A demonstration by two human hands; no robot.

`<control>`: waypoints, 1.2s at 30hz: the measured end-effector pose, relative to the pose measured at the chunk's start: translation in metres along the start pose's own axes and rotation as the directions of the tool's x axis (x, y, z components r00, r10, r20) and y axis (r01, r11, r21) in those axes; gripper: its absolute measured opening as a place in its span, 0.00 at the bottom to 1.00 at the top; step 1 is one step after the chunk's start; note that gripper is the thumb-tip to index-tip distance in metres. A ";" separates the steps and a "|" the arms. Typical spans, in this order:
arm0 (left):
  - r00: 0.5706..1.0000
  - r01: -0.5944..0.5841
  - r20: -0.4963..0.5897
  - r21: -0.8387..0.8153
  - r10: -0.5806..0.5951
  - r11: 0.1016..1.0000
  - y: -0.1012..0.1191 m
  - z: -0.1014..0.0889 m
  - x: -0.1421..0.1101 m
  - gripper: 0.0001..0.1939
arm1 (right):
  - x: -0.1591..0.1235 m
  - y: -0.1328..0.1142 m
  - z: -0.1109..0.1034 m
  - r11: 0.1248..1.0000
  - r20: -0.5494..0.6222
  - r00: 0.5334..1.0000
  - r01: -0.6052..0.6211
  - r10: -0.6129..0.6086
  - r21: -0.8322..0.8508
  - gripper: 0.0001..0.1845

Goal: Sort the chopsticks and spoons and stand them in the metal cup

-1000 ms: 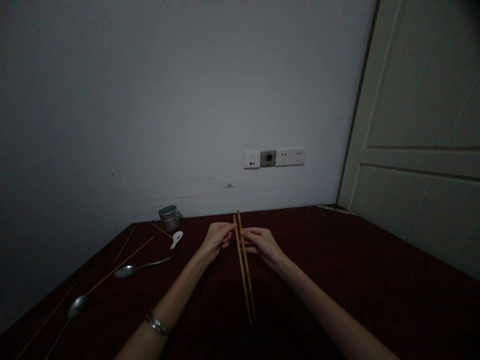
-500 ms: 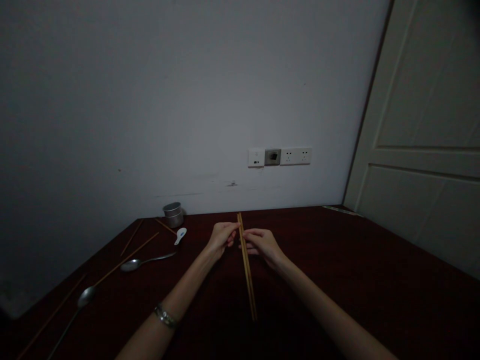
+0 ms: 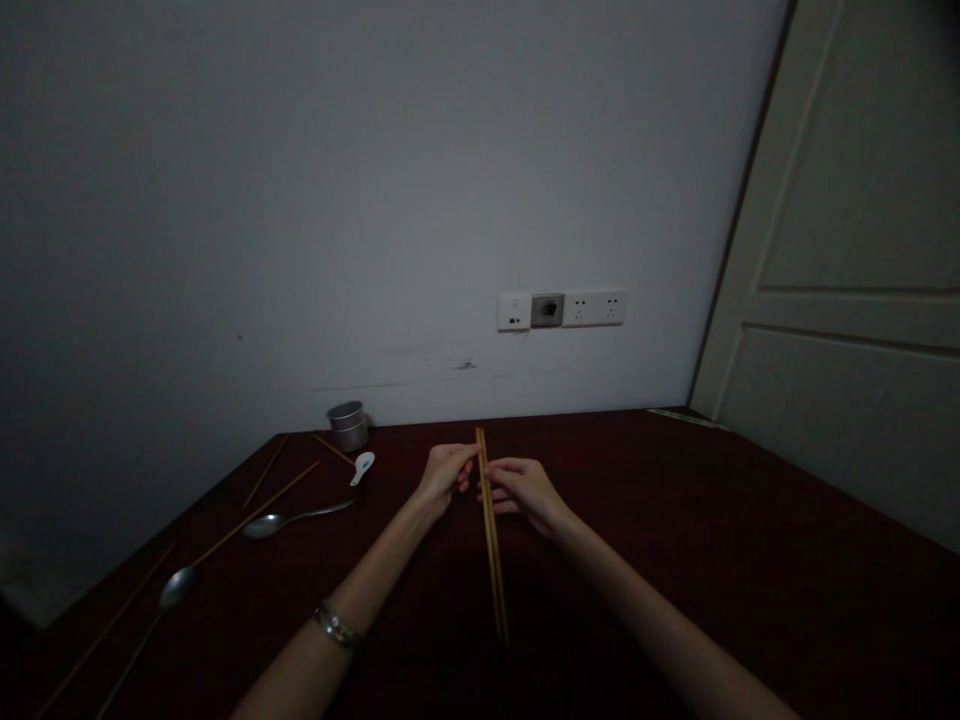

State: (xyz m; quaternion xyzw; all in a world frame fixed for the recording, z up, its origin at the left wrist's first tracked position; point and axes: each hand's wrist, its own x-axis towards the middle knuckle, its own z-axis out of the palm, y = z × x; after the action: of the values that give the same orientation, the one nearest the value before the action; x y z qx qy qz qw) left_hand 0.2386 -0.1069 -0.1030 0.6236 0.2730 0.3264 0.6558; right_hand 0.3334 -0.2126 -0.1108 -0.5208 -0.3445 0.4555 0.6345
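Note:
A pair of wooden chopsticks [image 3: 492,550] lies side by side between my hands, pointing away from me over the dark red table [image 3: 645,560]. My left hand [image 3: 448,472] pinches them near the far end, thumb against their left side. From the right, my right hand [image 3: 523,488] grips them slightly lower, with thumb and forefinger closed on the sticks and the other fingers curled beneath. A metal bracelet [image 3: 335,625] circles my left wrist.
On the left are a metal cup [image 3: 348,427], a white spoon [image 3: 363,467], two metal spoons [image 3: 264,526] and several loose chopsticks [image 3: 262,508]. Behind the table rises a wall with sockets [image 3: 594,308]. A pale door [image 3: 840,380] stands at right.
Both hands keep their hold on the chopsticks. The near ends of the sticks have shifted very slightly left, and the whole view has moved a little.

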 end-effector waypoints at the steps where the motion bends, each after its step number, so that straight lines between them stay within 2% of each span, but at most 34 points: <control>1: 1.000 0.001 0.003 -0.005 -0.001 1.000 -0.001 0.000 0.000 0.17 | 0.000 0.000 0.000 1.000 0.000 1.000 -0.002 0.002 -0.004 0.12; 13: 0.999 0.001 0.042 -0.022 0.000 1.000 -0.004 -0.001 -0.001 0.16 | 0.003 0.002 -0.005 1.000 0.022 1.000 0.000 0.000 -0.001 0.12; 28: 0.998 -0.002 0.059 0.020 0.001 1.000 -0.004 0.001 -0.001 0.17 | 0.001 -0.001 -0.004 1.000 0.028 0.999 -0.019 0.019 -0.006 0.07; 36: 0.994 0.034 0.103 0.049 -0.039 0.998 0.002 0.000 -0.005 0.19 | -0.002 -0.003 -0.003 1.000 0.047 0.999 -0.023 0.024 -0.018 0.08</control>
State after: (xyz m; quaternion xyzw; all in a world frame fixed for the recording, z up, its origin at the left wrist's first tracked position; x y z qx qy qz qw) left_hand 0.2356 -0.1108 -0.1016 0.6499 0.2575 0.2747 0.6602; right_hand 0.3356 -0.2157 -0.1083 -0.5192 -0.3573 0.4721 0.6163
